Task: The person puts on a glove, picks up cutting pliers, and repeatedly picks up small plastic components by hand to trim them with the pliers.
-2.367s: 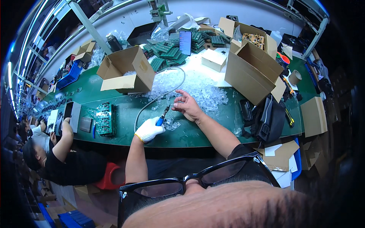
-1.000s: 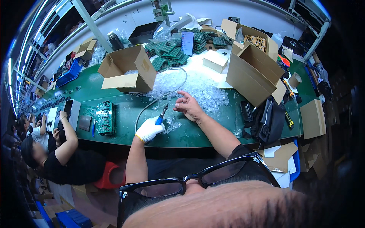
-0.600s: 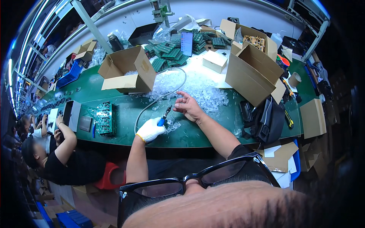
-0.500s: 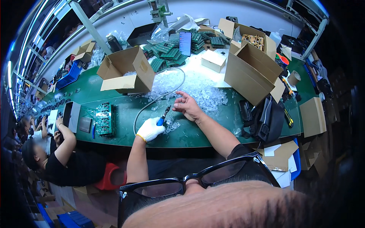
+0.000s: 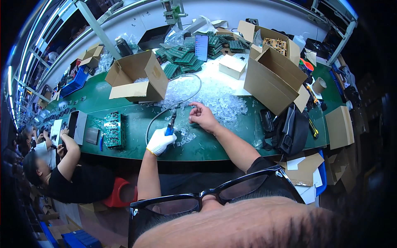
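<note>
My left hand [image 5: 160, 141], in a white knit glove, grips a blue-handled tool [image 5: 170, 127] with a dark metal tip, pointing away from me. A grey hose [image 5: 151, 124] rises from beside the glove and loops over the pile. My right hand [image 5: 203, 118] is bare and hovers just right of the tool's tip. Its index finger and thumb are apart, with nothing visible between them. Beyond both hands spreads a heap of small clear plastic pieces [image 5: 219, 103]. A few loose clear pieces [image 5: 187, 138] lie nearer me, right of the glove.
Open cardboard boxes [image 5: 134, 76] [image 5: 273, 78] flank the heap. Behind it are green circuit boards [image 5: 186, 58] and a propped phone [image 5: 201, 47]. A board stack [image 5: 114, 130] stands left; a black bag [image 5: 291, 130] lies right. Another person [image 5: 62, 165] works at the left.
My left hand and the tool have shifted slightly left, and the tool's tip has swung from right-leaning to more upright. My right hand has dropped slightly, its fingers more curled.
</note>
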Action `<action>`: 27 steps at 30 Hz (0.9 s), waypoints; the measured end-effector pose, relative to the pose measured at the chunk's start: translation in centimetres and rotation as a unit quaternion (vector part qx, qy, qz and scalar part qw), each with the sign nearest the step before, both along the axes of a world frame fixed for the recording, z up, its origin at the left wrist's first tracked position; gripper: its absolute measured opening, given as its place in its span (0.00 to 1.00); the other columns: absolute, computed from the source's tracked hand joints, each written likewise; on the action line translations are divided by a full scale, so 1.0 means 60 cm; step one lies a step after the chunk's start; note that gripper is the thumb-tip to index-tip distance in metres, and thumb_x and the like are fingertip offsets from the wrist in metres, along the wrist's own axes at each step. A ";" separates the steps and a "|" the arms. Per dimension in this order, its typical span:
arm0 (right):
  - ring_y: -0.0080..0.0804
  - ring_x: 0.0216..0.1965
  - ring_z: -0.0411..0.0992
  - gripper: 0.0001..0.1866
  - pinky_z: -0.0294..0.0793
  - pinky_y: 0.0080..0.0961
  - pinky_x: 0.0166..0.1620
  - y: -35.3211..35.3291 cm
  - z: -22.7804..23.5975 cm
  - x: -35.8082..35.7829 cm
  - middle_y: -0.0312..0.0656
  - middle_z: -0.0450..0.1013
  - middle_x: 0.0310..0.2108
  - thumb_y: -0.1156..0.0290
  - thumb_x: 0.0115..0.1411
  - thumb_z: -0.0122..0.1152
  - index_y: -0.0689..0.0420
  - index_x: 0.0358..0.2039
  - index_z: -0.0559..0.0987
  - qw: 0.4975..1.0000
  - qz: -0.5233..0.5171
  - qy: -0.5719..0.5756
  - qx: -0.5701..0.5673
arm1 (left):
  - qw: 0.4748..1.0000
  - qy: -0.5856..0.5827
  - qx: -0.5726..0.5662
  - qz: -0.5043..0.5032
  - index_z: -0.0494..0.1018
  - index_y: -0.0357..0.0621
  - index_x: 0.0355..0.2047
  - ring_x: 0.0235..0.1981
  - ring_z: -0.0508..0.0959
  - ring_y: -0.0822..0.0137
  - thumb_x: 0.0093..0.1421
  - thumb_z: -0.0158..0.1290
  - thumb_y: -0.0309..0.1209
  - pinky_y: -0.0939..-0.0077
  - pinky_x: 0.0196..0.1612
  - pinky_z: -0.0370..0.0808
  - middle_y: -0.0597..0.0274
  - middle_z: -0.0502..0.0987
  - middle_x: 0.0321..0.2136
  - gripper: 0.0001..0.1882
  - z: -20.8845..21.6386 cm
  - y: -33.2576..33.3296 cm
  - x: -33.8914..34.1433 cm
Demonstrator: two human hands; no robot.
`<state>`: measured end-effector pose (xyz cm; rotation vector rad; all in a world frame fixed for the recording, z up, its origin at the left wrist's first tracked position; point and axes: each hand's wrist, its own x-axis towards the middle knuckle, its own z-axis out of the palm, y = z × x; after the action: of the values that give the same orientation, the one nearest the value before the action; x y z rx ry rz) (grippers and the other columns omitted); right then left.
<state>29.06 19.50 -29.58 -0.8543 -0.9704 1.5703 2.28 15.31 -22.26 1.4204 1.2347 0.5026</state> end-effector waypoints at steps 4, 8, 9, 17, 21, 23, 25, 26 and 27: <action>0.33 0.39 0.83 0.24 0.84 0.32 0.45 -0.016 -0.016 -0.017 0.43 0.81 0.39 0.76 0.61 0.70 0.58 0.58 0.81 0.956 -0.023 -0.265 0.125 | 0.987 -0.153 -0.047 0.028 0.76 0.26 0.61 0.36 0.84 0.68 0.61 0.65 0.31 0.72 0.44 0.81 0.59 0.85 0.36 0.30 -0.021 0.005 -0.029; 0.47 0.42 0.83 0.18 0.83 0.41 0.49 -0.023 -0.003 -0.037 0.51 0.82 0.42 0.72 0.62 0.68 0.59 0.52 0.84 0.905 -0.061 -0.373 0.197 | 0.971 -0.224 -0.052 0.064 0.78 0.28 0.59 0.34 0.84 0.70 0.64 0.64 0.28 0.74 0.42 0.81 0.61 0.85 0.35 0.25 -0.034 0.000 -0.047; 0.49 0.44 0.83 0.17 0.82 0.43 0.49 -0.023 -0.003 -0.037 0.52 0.82 0.41 0.72 0.63 0.67 0.59 0.52 0.84 0.902 -0.096 -0.377 0.189 | 0.969 -0.234 -0.059 0.060 0.78 0.28 0.59 0.34 0.84 0.69 0.64 0.64 0.27 0.73 0.42 0.81 0.61 0.85 0.35 0.24 -0.034 0.003 -0.046; 0.58 0.46 0.82 0.15 0.82 0.53 0.49 0.029 0.032 -0.069 0.53 0.79 0.46 0.74 0.65 0.60 0.55 0.51 0.85 0.757 -0.113 -0.582 0.275 | 0.965 -0.250 -0.062 0.050 0.79 0.28 0.59 0.34 0.85 0.68 0.64 0.62 0.25 0.72 0.42 0.82 0.59 0.85 0.35 0.23 -0.039 0.009 -0.054; 0.59 0.45 0.82 0.15 0.83 0.53 0.49 0.051 0.024 -0.073 0.52 0.78 0.46 0.74 0.66 0.57 0.54 0.50 0.86 0.710 -0.087 -0.648 0.262 | 0.965 -0.248 -0.066 0.045 0.79 0.28 0.59 0.34 0.85 0.69 0.64 0.63 0.26 0.73 0.42 0.82 0.60 0.85 0.35 0.24 -0.038 0.010 -0.053; 0.59 0.44 0.82 0.13 0.83 0.52 0.49 0.057 0.015 -0.063 0.52 0.78 0.46 0.75 0.66 0.58 0.55 0.49 0.86 0.712 -0.101 -0.639 0.272 | 0.970 -0.234 -0.058 0.032 0.79 0.29 0.59 0.34 0.85 0.69 0.64 0.64 0.28 0.74 0.42 0.81 0.61 0.85 0.36 0.24 -0.039 0.013 -0.048; 0.58 0.44 0.82 0.12 0.83 0.52 0.49 0.055 0.018 -0.063 0.52 0.78 0.46 0.75 0.66 0.60 0.56 0.47 0.86 0.715 -0.111 -0.628 0.286 | 0.971 -0.232 -0.054 0.029 0.79 0.30 0.59 0.35 0.85 0.70 0.64 0.64 0.29 0.74 0.42 0.81 0.61 0.85 0.36 0.24 -0.043 0.014 -0.054; 0.58 0.43 0.82 0.10 0.83 0.50 0.48 0.050 0.018 -0.060 0.52 0.78 0.45 0.75 0.65 0.62 0.57 0.46 0.85 0.729 -0.142 -0.595 0.306 | 0.970 -0.234 -0.059 0.029 0.79 0.30 0.59 0.35 0.85 0.69 0.64 0.64 0.29 0.74 0.42 0.81 0.61 0.85 0.36 0.24 -0.045 0.014 -0.055; 0.57 0.41 0.81 0.08 0.83 0.48 0.48 0.045 0.020 -0.057 0.51 0.78 0.44 0.75 0.65 0.64 0.58 0.44 0.85 0.742 -0.171 -0.561 0.324 | 0.969 -0.235 -0.065 0.030 0.79 0.30 0.59 0.35 0.85 0.69 0.64 0.64 0.29 0.74 0.42 0.82 0.61 0.85 0.36 0.24 -0.047 0.012 -0.056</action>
<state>25.63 22.20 -28.39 -1.3532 -1.8999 0.1654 -1.10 16.04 -25.05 1.0735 0.9087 0.7384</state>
